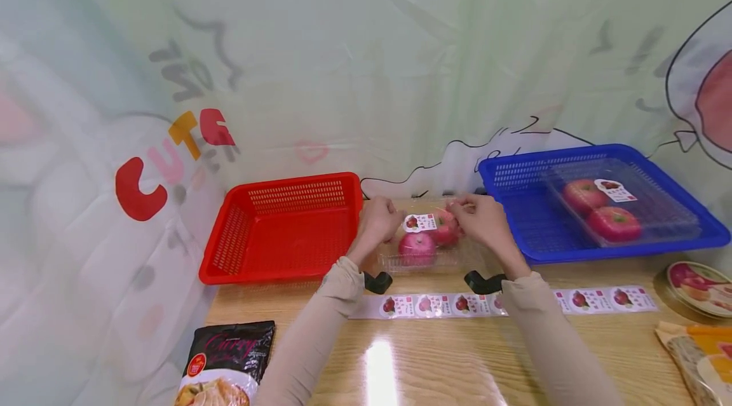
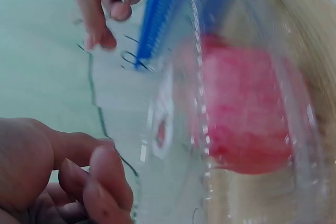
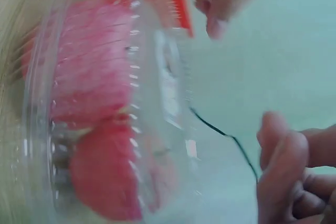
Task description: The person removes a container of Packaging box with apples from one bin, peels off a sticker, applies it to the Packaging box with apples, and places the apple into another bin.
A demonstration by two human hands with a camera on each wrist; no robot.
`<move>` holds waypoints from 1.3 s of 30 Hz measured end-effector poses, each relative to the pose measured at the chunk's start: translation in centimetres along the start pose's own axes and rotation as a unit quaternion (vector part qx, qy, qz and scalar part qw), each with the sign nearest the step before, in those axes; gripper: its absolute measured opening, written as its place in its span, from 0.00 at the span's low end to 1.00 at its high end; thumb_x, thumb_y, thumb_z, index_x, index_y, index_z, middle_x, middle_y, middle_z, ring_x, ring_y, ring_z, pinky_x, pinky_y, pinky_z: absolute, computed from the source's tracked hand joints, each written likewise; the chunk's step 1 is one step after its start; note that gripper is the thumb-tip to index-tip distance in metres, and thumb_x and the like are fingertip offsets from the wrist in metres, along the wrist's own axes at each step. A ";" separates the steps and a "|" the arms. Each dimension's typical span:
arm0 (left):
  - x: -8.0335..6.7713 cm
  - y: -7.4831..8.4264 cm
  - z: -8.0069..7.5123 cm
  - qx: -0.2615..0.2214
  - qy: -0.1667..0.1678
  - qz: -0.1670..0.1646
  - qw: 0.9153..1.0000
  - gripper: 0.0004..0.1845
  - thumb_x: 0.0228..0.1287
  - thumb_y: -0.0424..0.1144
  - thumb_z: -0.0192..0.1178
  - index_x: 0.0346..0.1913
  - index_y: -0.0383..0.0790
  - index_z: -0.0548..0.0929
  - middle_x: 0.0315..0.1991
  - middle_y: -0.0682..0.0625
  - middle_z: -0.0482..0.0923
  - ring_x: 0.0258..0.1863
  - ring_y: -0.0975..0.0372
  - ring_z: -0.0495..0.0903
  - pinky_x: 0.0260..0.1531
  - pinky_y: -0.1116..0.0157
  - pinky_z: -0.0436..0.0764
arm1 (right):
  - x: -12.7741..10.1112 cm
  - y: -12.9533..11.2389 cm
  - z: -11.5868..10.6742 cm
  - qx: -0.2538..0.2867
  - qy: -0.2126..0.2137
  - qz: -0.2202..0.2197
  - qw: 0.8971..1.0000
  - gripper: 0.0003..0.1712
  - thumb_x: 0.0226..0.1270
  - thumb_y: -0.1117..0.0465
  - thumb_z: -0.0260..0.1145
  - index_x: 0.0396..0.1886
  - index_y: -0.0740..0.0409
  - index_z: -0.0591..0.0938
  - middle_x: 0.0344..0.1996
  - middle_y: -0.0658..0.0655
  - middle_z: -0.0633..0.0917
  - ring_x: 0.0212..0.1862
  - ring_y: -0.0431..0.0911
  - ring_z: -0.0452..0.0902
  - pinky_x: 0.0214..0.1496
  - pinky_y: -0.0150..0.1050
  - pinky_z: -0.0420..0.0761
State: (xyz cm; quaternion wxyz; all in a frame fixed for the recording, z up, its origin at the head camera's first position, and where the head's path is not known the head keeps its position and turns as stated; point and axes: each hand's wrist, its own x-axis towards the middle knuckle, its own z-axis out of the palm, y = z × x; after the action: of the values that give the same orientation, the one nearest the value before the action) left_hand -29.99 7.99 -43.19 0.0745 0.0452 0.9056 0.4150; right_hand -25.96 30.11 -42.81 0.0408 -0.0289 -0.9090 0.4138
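Behind the wooden bench (image 1: pixel 434 355) hangs a pale cartoon-printed sheet, with a red basket (image 1: pixel 283 228) at left and a blue basket (image 1: pixel 595 203) at right. Between them sits a clear apple box (image 1: pixel 426 247) with a label (image 1: pixel 420 222) on its lid. The left hand (image 1: pixel 379 220) rests curled at the box's left edge, the right hand (image 1: pixel 479 218) at its right; whether either grips is unclear.

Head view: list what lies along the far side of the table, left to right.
Red basket → left hand → clear box of apples → right hand → blue basket, with a second apple box in it.
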 end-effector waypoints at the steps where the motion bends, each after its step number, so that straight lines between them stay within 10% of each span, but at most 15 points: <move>1: -0.7 -0.1 -0.1 -0.005 0.007 0.009 1.000 0.27 0.76 0.45 0.65 0.15 0.42 0.74 0.12 0.49 0.74 0.12 0.60 0.73 0.10 0.68 0.64 | -0.7 0.1 -0.5 0.013 0.019 -0.005 1.000 0.26 0.83 0.47 0.59 0.47 0.68 0.87 0.29 0.63 0.90 0.24 0.45 0.82 0.24 0.34 0.75; 6: -4.2 -1.3 -0.2 -0.111 -0.066 0.034 0.991 0.25 0.79 0.45 0.59 0.20 0.37 0.78 0.10 0.53 0.70 0.09 0.64 0.70 0.10 0.70 0.68 | -3.9 1.4 -3.1 0.086 0.133 0.038 0.987 0.39 0.83 0.35 0.52 0.36 0.66 0.89 0.18 0.47 0.86 0.19 0.40 0.81 0.22 0.32 0.77; 9: -6.2 -2.8 0.4 -0.206 -0.144 0.011 0.968 0.22 0.80 0.42 0.56 0.25 0.33 0.80 0.10 0.53 0.69 0.09 0.64 0.71 0.11 0.71 0.72 | -5.4 2.8 -4.4 0.163 0.224 0.095 0.956 0.38 0.83 0.34 0.52 0.31 0.62 0.87 0.14 0.40 0.83 0.17 0.37 0.80 0.21 0.29 0.77; 17: -9.7 -6.0 3.5 -0.365 -0.194 -0.141 0.900 0.26 0.78 0.60 0.58 0.33 0.39 0.79 0.20 0.52 0.72 0.16 0.62 0.77 0.18 0.68 0.80 | -7.0 7.3 -5.6 0.398 0.491 0.149 0.761 0.11 0.79 0.55 0.64 0.33 0.47 0.74 0.24 0.39 0.79 0.26 0.31 0.74 0.33 0.20 0.73; 25: -10.8 -6.3 5.5 -0.512 -0.117 -0.192 0.829 0.35 0.78 0.58 0.58 0.61 0.26 0.63 0.39 0.40 0.75 0.35 0.44 0.89 0.51 0.42 0.88 | -7.1 9.1 -5.5 0.483 0.492 0.249 0.680 0.25 0.77 0.50 0.67 0.56 0.44 0.59 0.59 0.43 0.62 0.58 0.34 0.63 0.59 0.22 0.62; 30: -10.3 -5.5 6.4 -0.559 -0.050 -0.185 0.806 0.38 0.79 0.53 0.57 0.69 0.23 0.57 0.50 0.34 0.67 0.58 0.32 0.80 0.67 0.40 0.78 | -6.7 10.0 -5.0 0.509 0.478 0.262 0.666 0.39 0.76 0.52 0.68 0.73 0.48 0.53 0.73 0.44 0.58 0.73 0.34 0.59 0.69 0.19 0.61; 35: -9.7 -4.8 7.1 -0.584 -0.013 -0.176 0.792 0.41 0.80 0.50 0.54 0.77 0.23 0.51 0.58 0.29 0.58 0.67 0.30 0.67 0.76 0.39 0.67 | -6.2 10.2 -4.0 0.491 0.437 0.249 0.711 0.52 0.81 0.49 0.61 0.87 0.45 0.36 0.86 0.45 0.48 0.83 0.33 0.47 0.80 0.20 0.48; 39: -9.5 -4.1 7.5 -0.577 0.031 -0.176 0.797 0.34 0.79 0.49 0.55 0.70 0.23 0.58 0.52 0.36 0.58 0.61 0.36 0.69 0.74 0.39 0.69 | -5.8 10.4 -3.3 0.451 0.421 0.238 0.750 0.50 0.84 0.45 0.54 0.88 0.45 0.33 0.87 0.42 0.42 0.85 0.32 0.39 0.82 0.21 0.41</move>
State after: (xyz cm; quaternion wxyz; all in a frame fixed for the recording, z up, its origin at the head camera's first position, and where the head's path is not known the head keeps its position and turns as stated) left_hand -19.47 9.57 -50.20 0.1306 -0.1793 0.4927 0.8414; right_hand -19.67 38.94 -48.78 0.3283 -0.3937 -0.4713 0.7177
